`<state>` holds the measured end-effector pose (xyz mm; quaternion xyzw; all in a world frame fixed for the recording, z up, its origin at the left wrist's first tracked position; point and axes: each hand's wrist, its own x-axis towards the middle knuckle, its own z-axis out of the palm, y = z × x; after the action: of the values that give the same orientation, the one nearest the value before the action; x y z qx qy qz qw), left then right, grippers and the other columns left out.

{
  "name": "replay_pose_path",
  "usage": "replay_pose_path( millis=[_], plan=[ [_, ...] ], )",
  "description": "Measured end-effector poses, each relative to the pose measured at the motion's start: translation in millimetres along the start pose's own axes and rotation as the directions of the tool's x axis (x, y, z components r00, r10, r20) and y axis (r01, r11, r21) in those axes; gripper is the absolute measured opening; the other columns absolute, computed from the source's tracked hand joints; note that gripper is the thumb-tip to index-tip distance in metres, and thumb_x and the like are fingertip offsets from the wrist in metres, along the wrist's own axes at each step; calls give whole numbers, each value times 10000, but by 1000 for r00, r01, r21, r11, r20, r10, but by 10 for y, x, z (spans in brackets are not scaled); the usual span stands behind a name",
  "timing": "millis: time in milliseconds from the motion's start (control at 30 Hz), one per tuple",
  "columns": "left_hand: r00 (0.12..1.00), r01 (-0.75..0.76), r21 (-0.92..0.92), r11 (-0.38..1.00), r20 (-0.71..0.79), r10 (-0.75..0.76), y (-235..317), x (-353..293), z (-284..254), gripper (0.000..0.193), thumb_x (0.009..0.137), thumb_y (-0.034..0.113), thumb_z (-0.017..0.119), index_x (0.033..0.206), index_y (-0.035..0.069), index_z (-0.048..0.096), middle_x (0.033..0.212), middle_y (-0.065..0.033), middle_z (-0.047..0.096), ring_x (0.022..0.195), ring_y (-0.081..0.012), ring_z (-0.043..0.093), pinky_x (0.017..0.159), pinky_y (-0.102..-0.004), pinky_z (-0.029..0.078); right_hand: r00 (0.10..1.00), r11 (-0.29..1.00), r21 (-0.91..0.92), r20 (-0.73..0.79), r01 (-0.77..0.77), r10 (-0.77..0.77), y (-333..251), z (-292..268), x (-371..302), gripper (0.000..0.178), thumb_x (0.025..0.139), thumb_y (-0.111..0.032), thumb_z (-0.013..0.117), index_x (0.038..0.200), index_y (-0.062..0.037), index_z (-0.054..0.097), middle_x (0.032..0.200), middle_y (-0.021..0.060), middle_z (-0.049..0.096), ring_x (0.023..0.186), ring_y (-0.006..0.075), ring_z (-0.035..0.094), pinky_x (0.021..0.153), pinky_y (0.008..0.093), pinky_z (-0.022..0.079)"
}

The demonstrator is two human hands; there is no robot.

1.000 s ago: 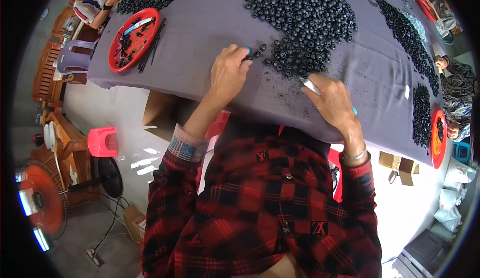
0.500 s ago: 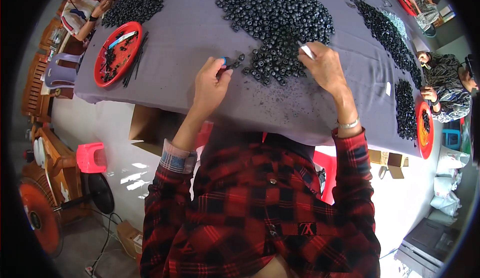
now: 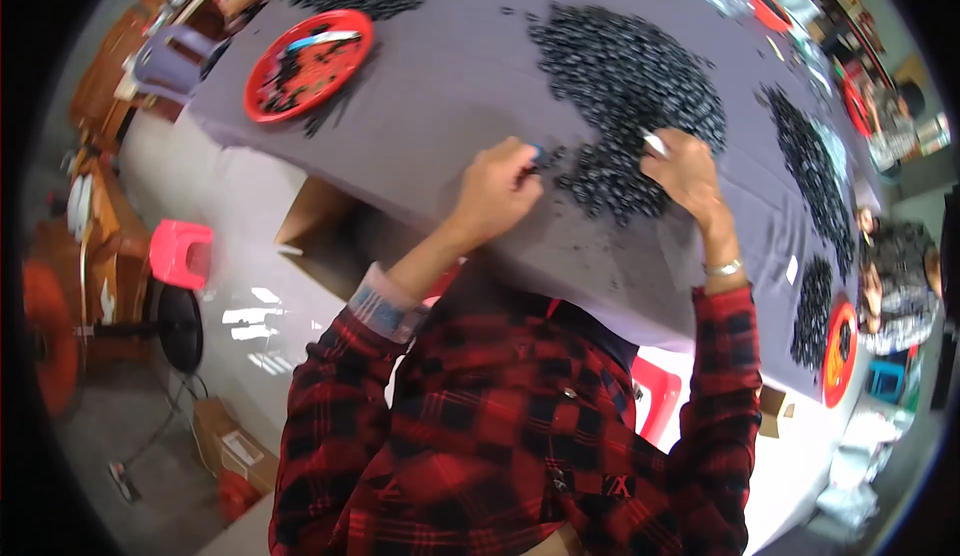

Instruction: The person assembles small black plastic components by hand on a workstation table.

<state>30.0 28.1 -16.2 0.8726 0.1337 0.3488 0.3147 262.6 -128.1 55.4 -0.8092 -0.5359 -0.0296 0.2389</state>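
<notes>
My left hand (image 3: 500,191) is closed at the near edge of a large pile of small round black pieces (image 3: 630,71), which look like caps or beads with a hole. A blue band (image 3: 538,154) shows on a fingertip, and what the curled fingers hold is hidden and blurred. My right hand (image 3: 685,176) is closed at the pile's right side, over its nearer part. From its fingers sticks a small white piece (image 3: 655,143), too blurred to name. A few loose black pieces lie between the hands, and dark crumbs are scattered on the cloth in front.
A red plate (image 3: 360,31) with black bits and a blue-white strip stands at the left on the grey cloth (image 3: 440,86). More black heaps lie at far left and right, beside co-workers. An orange-red plate (image 3: 838,356) is at the right edge. Below stand a cardboard box (image 3: 310,216) and pink stool (image 3: 182,254).
The whole view has turned, so table and hands appear further right. Both hands stay closed beside the pile, with the left a little nearer the right.
</notes>
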Motion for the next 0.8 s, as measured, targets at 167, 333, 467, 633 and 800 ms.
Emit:
replay_pose_path(
  millis=[167, 333, 467, 633, 800],
  plan=[
    [984, 101, -233, 967, -119, -131, 64, 14, 11, 216, 758, 38, 625, 946, 3, 525, 799, -132, 531, 686, -281, 575, 621, -358, 466, 993, 999, 41, 118, 16, -21, -558, -225, 273, 136, 691, -113, 621, 735, 5, 570, 608, 143, 532, 532, 272, 462, 557, 354, 431],
    [987, 120, -145, 982, -89, -134, 54, -52, -78, 241, 741, 58, 608, 968, 8, 546, 781, -133, 514, 722, -310, 556, 662, -387, 464, 881, 915, 154, 251, 372, -400, -1390, 234, 958, 188, 688, -156, 619, 780, 2, 575, 628, 179, 558, 548, 291, 524, 559, 382, 449],
    [983, 157, -167, 973, -71, -171, 27, -38, -10, 267, 749, 82, 596, 1010, 30, 575, 823, -141, 548, 734, -319, 575, 663, -404, 471, 844, 875, 154, 232, 459, -483, -2205, 754, 1669, 299, 687, -266, 628, 831, -4, 619, 718, 216, 620, 668, 371, 625, 618, 447, 485],
    [983, 100, -227, 969, -126, -131, 40, 25, 105, 152, 726, 92, 571, 864, 36, 541, 781, -111, 521, 738, -325, 549, 701, -416, 429, 865, 870, 108, -220, 480, -450, -2782, 634, 2427, 429, 712, -420, 716, 811, -11, 638, 679, 180, 630, 601, 359, 574, 597, 430, 470],
    [956, 212, -308, 927, -133, -262, 115, -23, -5, 261, 725, 32, 600, 974, 23, 525, 829, -126, 587, 743, -310, 588, 699, -405, 478, 905, 901, 87, -65, 425, -420, -2461, 78, 1768, 384, 771, -378, 696, 804, -2, 627, 615, 128, 600, 548, 262, 549, 557, 373, 450]
  ],
)
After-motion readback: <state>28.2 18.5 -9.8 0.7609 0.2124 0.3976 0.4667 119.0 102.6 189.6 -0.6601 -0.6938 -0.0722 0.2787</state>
